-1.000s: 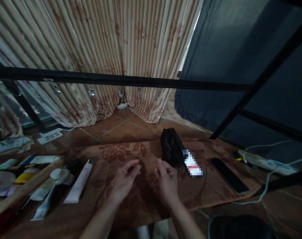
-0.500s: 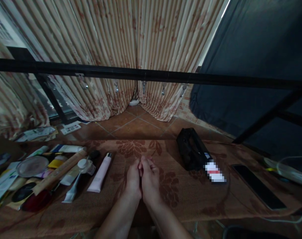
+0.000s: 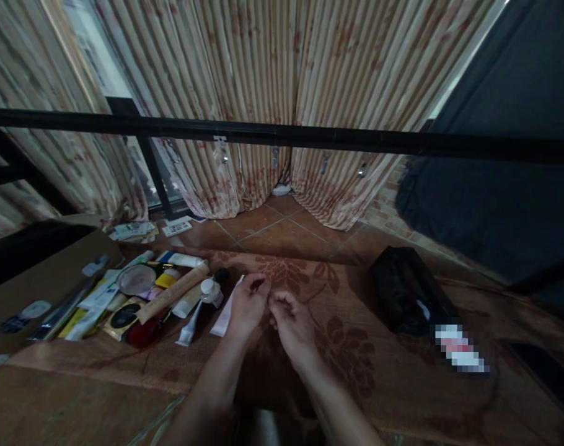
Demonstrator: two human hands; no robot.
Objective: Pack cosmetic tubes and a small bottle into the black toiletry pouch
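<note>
My left hand [image 3: 248,305] is over the cloth, its fingers loosely curled inward, covering part of a pale pink squeeze tube [image 3: 224,317]; I cannot tell whether it touches the tube. Just to its right, my right hand [image 3: 294,323] has its fingers bent in, and no object shows in it. The two hands are close, with a narrow gap at the fingertips. Left of the pink tube are a small white-capped bottle [image 3: 211,292], a slim grey-white tube [image 3: 189,328] and a wooden ruler-like stick [image 3: 173,293].
More tubes, packets, a round clear lid [image 3: 136,279] and a red item [image 3: 143,334] crowd the left side beside a cardboard box [image 3: 77,266]. On the right are a black pouch [image 3: 396,291] and a dark phone-like slab [image 3: 542,371]. A black bar [image 3: 263,131] crosses ahead, before curtains [image 3: 235,74].
The view has turned left, so the tabletop items appear farther right. My hands, pressed together before, have come slightly apart, and the left one now overlaps the pink tube in view.
</note>
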